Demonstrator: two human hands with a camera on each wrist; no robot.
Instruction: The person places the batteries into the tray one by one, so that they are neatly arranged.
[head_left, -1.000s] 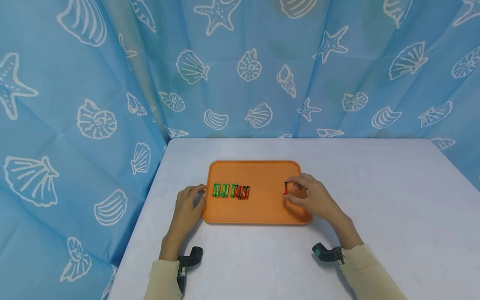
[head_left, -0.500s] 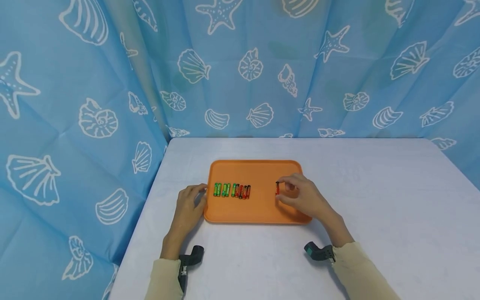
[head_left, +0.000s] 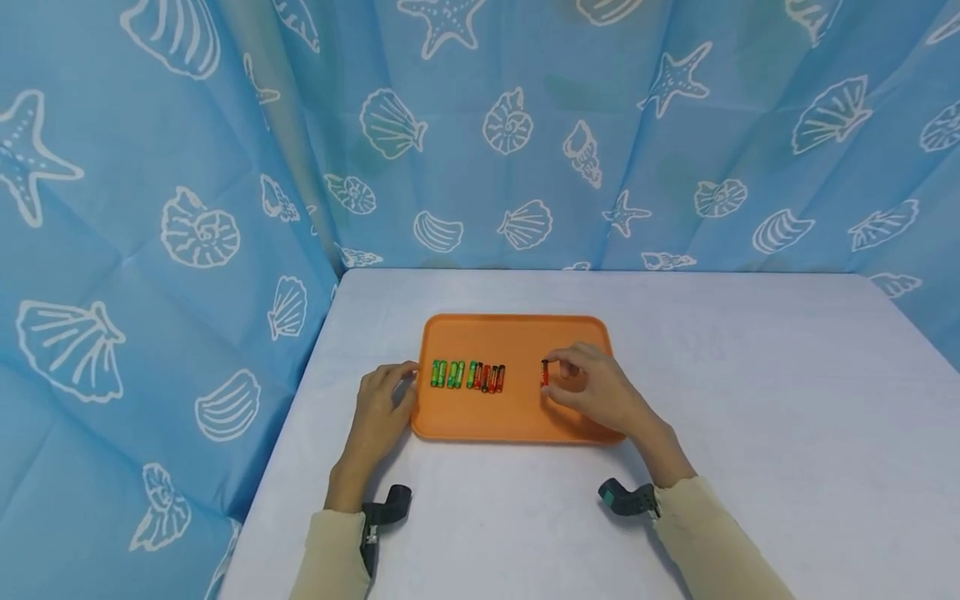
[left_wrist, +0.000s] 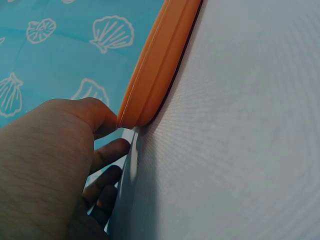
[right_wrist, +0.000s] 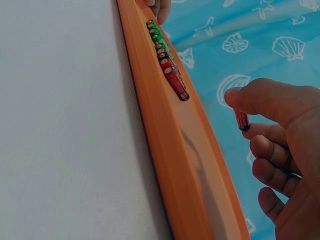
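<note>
My right hand [head_left: 596, 392] pinches a small red battery [head_left: 545, 373] with a black end, thumb at one end and index finger at the other. It hovers over the right half of the orange tray [head_left: 480, 425]. In the right wrist view the held battery [right_wrist: 242, 119] shows beneath the thumb. Left of it, several green batteries [head_left: 456, 375] and several red batteries [head_left: 492, 379] lie side by side in a row on the tray. My left hand [head_left: 378, 412] rests at the tray's left edge, thumb touching the rim, the other fingers loosely bent.
The tray lies on a table with a white cloth [head_left: 510, 517]. Behind and to the left hangs a blue curtain [head_left: 465, 183] printed with shells and starfish. Each wrist carries a black camera mount, such as the right mount [head_left: 628, 498].
My right hand has carried the red battery leftward over the tray, closer to the row. The left hand stays at the tray's edge. The head view has shifted slightly.
</note>
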